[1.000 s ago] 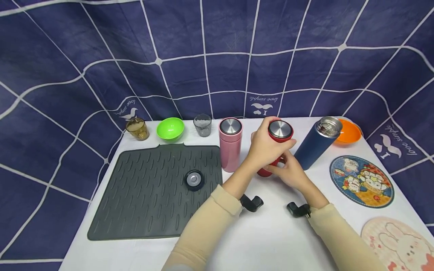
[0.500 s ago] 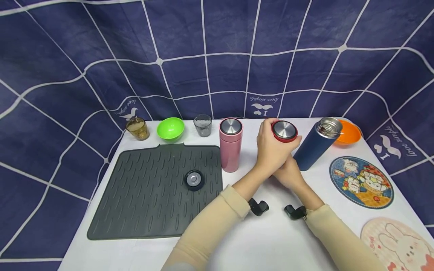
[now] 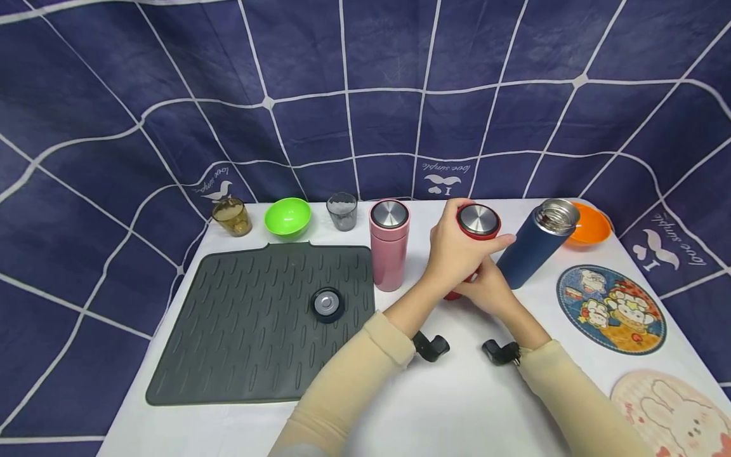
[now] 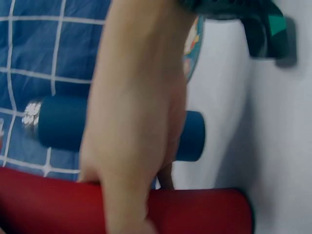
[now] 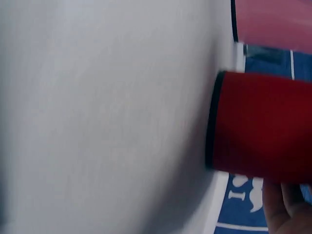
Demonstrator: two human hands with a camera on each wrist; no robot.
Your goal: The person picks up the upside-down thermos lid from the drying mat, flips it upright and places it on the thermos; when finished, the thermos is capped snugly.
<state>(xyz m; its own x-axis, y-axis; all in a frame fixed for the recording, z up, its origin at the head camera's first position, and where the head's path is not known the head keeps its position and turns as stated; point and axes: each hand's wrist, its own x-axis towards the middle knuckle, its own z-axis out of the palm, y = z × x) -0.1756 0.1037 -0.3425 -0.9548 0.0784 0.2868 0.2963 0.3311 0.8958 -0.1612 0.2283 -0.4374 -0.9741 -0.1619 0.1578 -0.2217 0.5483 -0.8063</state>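
Both hands hold a red thermos bottle [image 3: 478, 220], whose brushed-metal lid faces up. My left hand [image 3: 455, 245] wraps its upper part just under the lid, thumb reaching across the near side. Lower down, my right hand [image 3: 489, 287] grips the body. The left wrist view shows the right hand [image 4: 131, 146] across the red bottle [image 4: 204, 209]. In the right wrist view the red bottle's [image 5: 263, 126] dark-rimmed base appears close to the white tabletop. A blue thermos [image 3: 531, 247] without a lid stands just right of the hands; a lidded pink thermos [image 3: 389, 254] is to their left.
A dark grey ridged mat [image 3: 245, 330] bears a round black lid [image 3: 327, 304]. Along the back stand an amber glass [image 3: 232, 218], a green bowl [image 3: 287, 218], a clear glass [image 3: 342, 212] and an orange bowl [image 3: 591, 225]. Two round cartoon mats, one blue [image 3: 611, 309] and one pink [image 3: 674, 412], lie right.
The red thermos and both hands have shifted slightly right since the first frame. My left thumb reaches further right, while the right hand stays on the lower body.
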